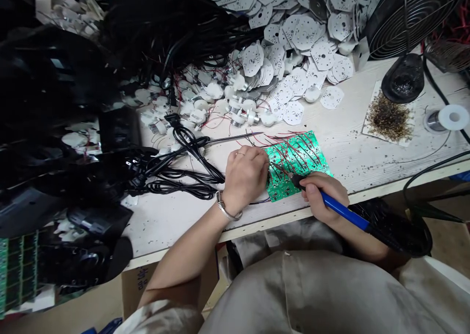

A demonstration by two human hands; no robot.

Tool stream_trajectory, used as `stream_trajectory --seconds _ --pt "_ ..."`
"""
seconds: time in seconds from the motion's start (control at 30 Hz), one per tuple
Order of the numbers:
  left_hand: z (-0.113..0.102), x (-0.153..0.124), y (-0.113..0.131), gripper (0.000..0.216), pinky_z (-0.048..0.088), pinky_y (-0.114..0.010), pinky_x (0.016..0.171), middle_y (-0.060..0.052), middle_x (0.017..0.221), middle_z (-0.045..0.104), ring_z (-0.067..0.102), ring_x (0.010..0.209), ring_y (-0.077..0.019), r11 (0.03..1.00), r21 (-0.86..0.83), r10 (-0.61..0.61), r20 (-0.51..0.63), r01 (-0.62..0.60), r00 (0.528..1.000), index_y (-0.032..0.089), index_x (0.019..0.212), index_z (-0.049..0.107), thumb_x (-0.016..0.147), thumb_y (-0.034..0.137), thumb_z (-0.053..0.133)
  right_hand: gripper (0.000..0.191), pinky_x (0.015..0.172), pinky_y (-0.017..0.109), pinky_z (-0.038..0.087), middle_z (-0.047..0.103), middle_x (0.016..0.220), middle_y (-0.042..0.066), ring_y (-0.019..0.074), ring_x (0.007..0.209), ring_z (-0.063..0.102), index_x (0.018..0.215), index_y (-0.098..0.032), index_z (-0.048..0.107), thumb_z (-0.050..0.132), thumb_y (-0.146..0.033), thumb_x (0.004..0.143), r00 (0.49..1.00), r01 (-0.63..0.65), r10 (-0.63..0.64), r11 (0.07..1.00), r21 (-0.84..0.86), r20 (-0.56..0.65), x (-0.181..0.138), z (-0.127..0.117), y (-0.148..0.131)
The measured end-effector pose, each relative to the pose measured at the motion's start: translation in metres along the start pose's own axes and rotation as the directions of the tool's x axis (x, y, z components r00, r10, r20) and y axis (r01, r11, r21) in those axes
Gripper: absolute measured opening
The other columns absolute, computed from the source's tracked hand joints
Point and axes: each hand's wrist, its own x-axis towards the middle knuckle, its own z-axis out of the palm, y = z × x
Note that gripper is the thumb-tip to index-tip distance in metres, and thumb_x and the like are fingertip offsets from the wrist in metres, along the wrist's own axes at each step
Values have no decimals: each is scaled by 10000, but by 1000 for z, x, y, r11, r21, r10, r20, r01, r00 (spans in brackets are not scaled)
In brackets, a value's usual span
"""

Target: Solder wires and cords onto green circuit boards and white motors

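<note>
A green circuit board (299, 153) with red wires lies on the white workbench (352, 148) near its front edge. My left hand (245, 175), with a ring and a metal bracelet, rests curled at the board's left edge; its fingertips are pinched on something I cannot make out. My right hand (323, 194) grips a blue-handled soldering iron (340, 209), whose tip touches the board near my left fingers.
A heap of round white boards (304, 30) fills the back. Black cables (176, 172) lie left of my hand. A fan (407, 15), an iron stand (402, 79), a solder spool (453, 117) and a dirty pad (389, 116) sit right.
</note>
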Motion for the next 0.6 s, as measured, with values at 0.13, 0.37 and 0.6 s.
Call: stream_trajectory --seconds 0.13,0.37,0.6 --pt "-4 3 3 204 384 -395 768 -62 1016 680 560 959 -242 999 50 -11 59 8 998 175 890 654 936 232 463 127 568 252 505 648 591 -40 120 559 622 904 -223 623 523 -148 879 1000 -6 6 1000 6 13 2 0 -1" --pt "-16 13 11 213 381 -405 757 -82 979 674 578 941 -261 983 182 -44 200 7 979 166 894 650 926 217 446 130 611 269 526 652 595 -37 131 595 636 923 -225 634 545 -147 868 998 48 -47 999 15 -31 1 3 2" --pt "-19 16 14 233 379 -409 757 -99 959 674 587 930 -267 977 212 -46 213 -1 976 159 892 659 922 209 433 138 569 282 526 656 632 -16 134 568 622 922 -229 635 507 -187 891 996 -40 45 997 67 -81 -2 -2 2"
